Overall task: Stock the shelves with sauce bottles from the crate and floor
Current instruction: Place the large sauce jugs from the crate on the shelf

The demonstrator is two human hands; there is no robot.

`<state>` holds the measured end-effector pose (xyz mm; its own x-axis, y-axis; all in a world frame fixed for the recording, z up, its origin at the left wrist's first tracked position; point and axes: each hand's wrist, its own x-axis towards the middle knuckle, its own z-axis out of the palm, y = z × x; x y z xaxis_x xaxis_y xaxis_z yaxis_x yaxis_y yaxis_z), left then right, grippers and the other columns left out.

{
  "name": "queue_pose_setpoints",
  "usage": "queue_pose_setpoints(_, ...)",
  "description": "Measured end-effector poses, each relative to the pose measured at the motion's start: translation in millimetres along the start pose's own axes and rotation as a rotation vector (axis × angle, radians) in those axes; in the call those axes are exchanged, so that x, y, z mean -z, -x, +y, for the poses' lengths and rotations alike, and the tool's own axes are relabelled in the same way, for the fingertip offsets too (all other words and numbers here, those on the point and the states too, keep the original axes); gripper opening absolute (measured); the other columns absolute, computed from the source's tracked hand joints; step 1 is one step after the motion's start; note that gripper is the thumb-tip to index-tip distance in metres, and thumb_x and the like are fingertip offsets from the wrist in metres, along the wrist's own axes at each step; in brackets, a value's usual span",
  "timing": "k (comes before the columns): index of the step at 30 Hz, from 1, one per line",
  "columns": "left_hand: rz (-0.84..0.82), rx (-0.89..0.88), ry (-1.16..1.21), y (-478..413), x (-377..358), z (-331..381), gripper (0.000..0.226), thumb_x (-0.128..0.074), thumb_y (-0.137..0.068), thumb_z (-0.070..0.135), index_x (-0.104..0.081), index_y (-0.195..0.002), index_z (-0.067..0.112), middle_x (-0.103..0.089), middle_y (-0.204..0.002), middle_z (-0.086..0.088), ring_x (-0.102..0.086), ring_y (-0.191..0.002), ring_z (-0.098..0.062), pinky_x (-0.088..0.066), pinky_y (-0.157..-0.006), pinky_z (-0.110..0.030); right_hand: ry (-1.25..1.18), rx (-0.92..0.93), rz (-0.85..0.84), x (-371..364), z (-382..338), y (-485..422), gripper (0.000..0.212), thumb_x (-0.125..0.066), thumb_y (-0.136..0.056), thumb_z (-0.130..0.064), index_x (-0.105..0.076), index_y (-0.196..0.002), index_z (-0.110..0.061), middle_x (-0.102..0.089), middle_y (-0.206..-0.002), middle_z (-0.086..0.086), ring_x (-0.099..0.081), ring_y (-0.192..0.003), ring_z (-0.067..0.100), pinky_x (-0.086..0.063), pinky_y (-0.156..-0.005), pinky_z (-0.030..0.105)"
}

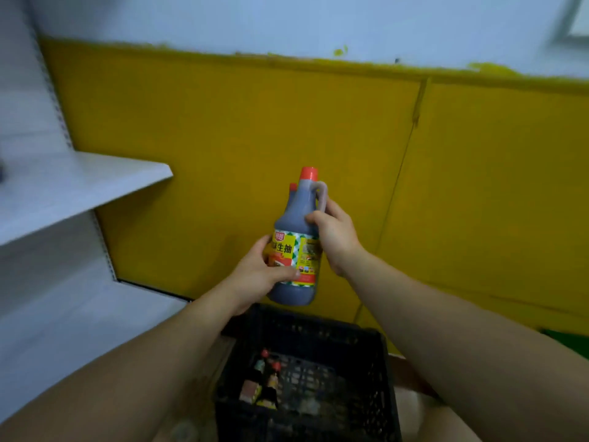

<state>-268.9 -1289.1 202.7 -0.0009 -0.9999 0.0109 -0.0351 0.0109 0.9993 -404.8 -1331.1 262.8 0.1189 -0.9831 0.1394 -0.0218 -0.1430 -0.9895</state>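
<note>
The sauce bottle, dark, with a red cap and a yellow-green label, is being held upright in mid-air above the far rim of the crate, in front of the yellow wall panel. A second red cap is showing just behind its neck; whether that is another bottle cannot be told.

The right hand is closing its grip round the bottle's side handle, fingers curled, forearm reaching in from the lower right. The left hand is gripping the lower body, thumb lying across the foot of the label, forearm extending from the lower left.

Small bottles with red caps are standing inside the black crate. A white shelf is projecting from the left, well apart from the held bottle.
</note>
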Motion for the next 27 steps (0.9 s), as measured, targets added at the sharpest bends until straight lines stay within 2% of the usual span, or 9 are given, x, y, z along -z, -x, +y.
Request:
queue_pose_setpoints(3, 0.144, -0.130, -0.022, 25, 16, 45, 0.091, -0.077, -0.069, -0.007, -0.028, -0.142, 0.015, -0.060, -0.101, 0.004, -0.061, -0.087, -0.012, -0.050, -0.075, -0.023, 0.112, 0.052, -0.055, -26, -44, 6, 0.034, -0.054, -0.095, -0.022, -0.049, -0.129, -0.019, -0.064, -0.115, 0.008, -0.063, -0.097, 0.023, -0.052, -0.077, 0.035)
queue_pose_setpoints(6, 0.275, -0.233, -0.088, 43, 32, 81, 0.101, -0.088, -0.057, 0.012, -0.029, -0.138, 0.029, -0.058, -0.112, 0.004, -0.060, -0.098, -0.017, -0.051, -0.083, -0.034, 0.238, 0.078, -0.088, -55, -75, 19, 0.073, -0.069, -0.083, -0.045, -0.031, -0.140, -0.019, -0.056, -0.123, 0.005, -0.061, -0.106, 0.029, -0.053, -0.081, 0.045)
queue_pose_setpoints(8, 0.309, -0.295, -0.186, 53, 43, 97, 0.089, -0.089, -0.046, 0.029, -0.041, -0.121, 0.032, -0.064, -0.113, 0.003, -0.064, -0.100, -0.020, -0.052, -0.089, -0.044, 0.206, 0.131, -0.098, -67, -92, 28, 0.083, -0.080, -0.074, -0.035, -0.031, -0.139, -0.017, -0.057, -0.122, 0.006, -0.063, -0.104, 0.028, -0.055, -0.084, 0.049)
queue_pose_setpoints(9, 0.302, -0.312, -0.203, 60, 48, 103, 0.083, -0.090, -0.050, 0.026, -0.045, -0.120, 0.029, -0.065, -0.112, 0.001, -0.064, -0.099, -0.018, -0.052, -0.088, -0.041, 0.172, 0.156, -0.112, -70, -99, 31, 0.081, -0.082, -0.073, -0.030, -0.033, -0.137, -0.017, -0.059, -0.120, 0.007, -0.064, -0.101, 0.027, -0.056, -0.082, 0.049)
queue_pose_setpoints(12, 0.285, -0.313, -0.234, 83, 70, 115, 0.076, -0.082, -0.071, 0.011, -0.039, -0.131, 0.031, -0.061, -0.113, 0.003, -0.062, -0.100, -0.011, -0.051, -0.083, -0.026, 0.045, 0.207, -0.200, -77, -113, 40, 0.072, -0.081, -0.075, -0.020, -0.037, -0.133, -0.021, -0.061, -0.115, 0.007, -0.067, -0.094, 0.025, -0.057, -0.075, 0.043)
queue_pose_setpoints(16, 0.285, -0.249, -0.256, 115, 99, 121, 0.089, -0.078, -0.074, 0.006, -0.028, -0.143, 0.031, -0.062, -0.117, 0.000, -0.062, -0.106, -0.017, -0.051, -0.088, -0.029, -0.032, 0.236, -0.333, -102, -117, 49, 0.062, -0.079, -0.078, -0.018, -0.040, -0.126, -0.027, -0.063, -0.116, 0.007, -0.067, -0.092, 0.024, -0.057, -0.067, 0.037)
queue_pose_setpoints(20, 0.529, -0.260, -0.294, 151, 118, 122, 0.076, -0.079, -0.073, 0.006, -0.036, -0.129, 0.035, -0.059, -0.103, 0.009, -0.062, -0.095, -0.011, -0.053, -0.077, -0.022, -0.026, 0.279, -0.496, -147, -119, 53, 0.075, -0.078, -0.080, -0.023, -0.034, -0.141, -0.026, -0.063, -0.118, 0.006, -0.067, -0.098, 0.026, -0.058, -0.068, 0.038)
queue_pose_setpoints(24, 0.761, -0.297, -0.368, 182, 140, 117, 0.079, -0.081, -0.069, 0.008, -0.031, -0.121, 0.040, -0.053, -0.100, 0.020, -0.058, -0.091, -0.002, -0.050, -0.073, -0.016, 0.092, 0.322, -0.546, -206, -130, 73, 0.120, -0.083, -0.055, -0.056, -0.015, -0.148, -0.021, -0.057, -0.129, 0.005, -0.062, -0.110, 0.027, -0.055, -0.088, 0.049)
queue_pose_setpoints(27, 0.868, -0.277, -0.458, 204, 155, 114, 0.081, -0.082, -0.069, 0.012, -0.027, -0.121, 0.042, -0.051, -0.100, 0.025, -0.055, -0.091, 0.003, -0.047, -0.071, -0.013, 0.111, 0.346, -0.572, -244, -134, 87, 0.110, -0.084, -0.068, -0.042, -0.012, -0.146, -0.013, -0.055, -0.126, 0.007, -0.059, -0.111, 0.027, -0.053, -0.087, 0.041)
